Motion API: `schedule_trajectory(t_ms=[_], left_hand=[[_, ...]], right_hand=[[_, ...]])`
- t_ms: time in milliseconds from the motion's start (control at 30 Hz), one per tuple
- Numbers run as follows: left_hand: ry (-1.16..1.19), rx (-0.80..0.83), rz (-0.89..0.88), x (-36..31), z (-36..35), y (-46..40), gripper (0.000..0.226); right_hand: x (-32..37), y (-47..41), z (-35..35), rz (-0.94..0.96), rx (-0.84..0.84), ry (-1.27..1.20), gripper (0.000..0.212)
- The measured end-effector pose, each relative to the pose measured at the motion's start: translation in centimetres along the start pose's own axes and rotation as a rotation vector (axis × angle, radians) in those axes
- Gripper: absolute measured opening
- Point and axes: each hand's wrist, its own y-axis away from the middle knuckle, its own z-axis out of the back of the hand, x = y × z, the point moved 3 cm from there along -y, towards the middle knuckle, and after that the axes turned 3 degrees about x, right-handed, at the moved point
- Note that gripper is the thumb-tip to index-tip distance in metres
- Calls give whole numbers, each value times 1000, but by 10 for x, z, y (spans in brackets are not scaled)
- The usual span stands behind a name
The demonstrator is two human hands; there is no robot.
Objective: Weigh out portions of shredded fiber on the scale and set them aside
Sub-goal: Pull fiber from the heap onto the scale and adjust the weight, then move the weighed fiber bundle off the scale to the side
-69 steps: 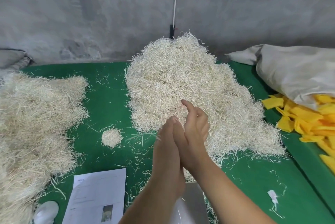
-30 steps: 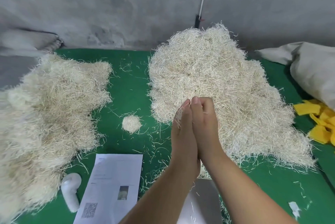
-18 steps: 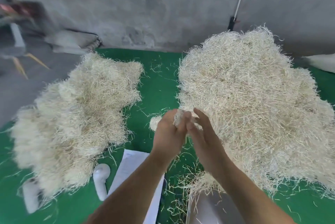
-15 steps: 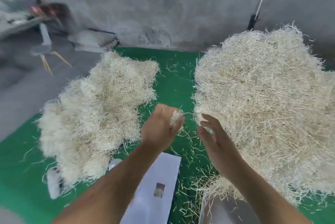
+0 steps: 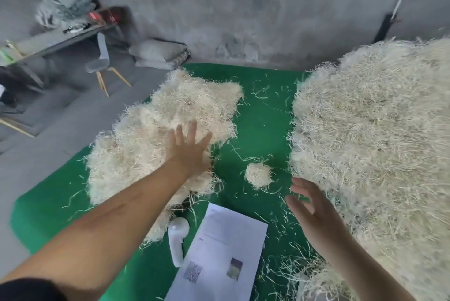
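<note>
**Green lane between two fiber heaps**

A bare strip of green tabletop [image 5: 263, 115] runs between the left fiber pile [image 5: 155, 145] and the large right pile [image 5: 375, 145]. A small fiber ball [image 5: 258, 175] sits in that lane. Nearer, a printed sheet [image 5: 219, 254] and a white device [image 5: 177, 240] occupy the front, with loose strands scattered around.

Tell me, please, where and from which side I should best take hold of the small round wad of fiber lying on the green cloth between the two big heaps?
Probably pinch the small round wad across its middle, coming straight down from above. It lies apart from both heaps on bare green cloth, rounded and loose, so fingers closing from opposite sides would gather it whole. The right hand, open beside it, is nearest.
</note>
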Motion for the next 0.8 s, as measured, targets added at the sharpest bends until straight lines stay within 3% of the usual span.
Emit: schedule_trajectory(t_ms=[100, 233, 400, 533, 733, 800], left_hand=[[14, -42, -180, -81, -20, -7, 95], [48, 100, -281, -171, -53, -24, 97], [105, 267, -298, -223, -77, -53, 91], [163, 283, -229, -224, -97, -56, 72], [387, 36, -116, -166, -87, -57, 57], [341, -96, -68, -121, -72, -62, 58]], right_hand=[[-5, 0, 6, -38, -8, -32, 52], [-4, -13, 19, -50, -6, -59, 50], [-10, -29, 30, -97, -16, -65, 48], [-25, -29, 37, -105, -19, -94, 50], [-50, -23, 30, -141, 21, -115, 54], [-51, -21, 22, -150, 50, -96, 49]])
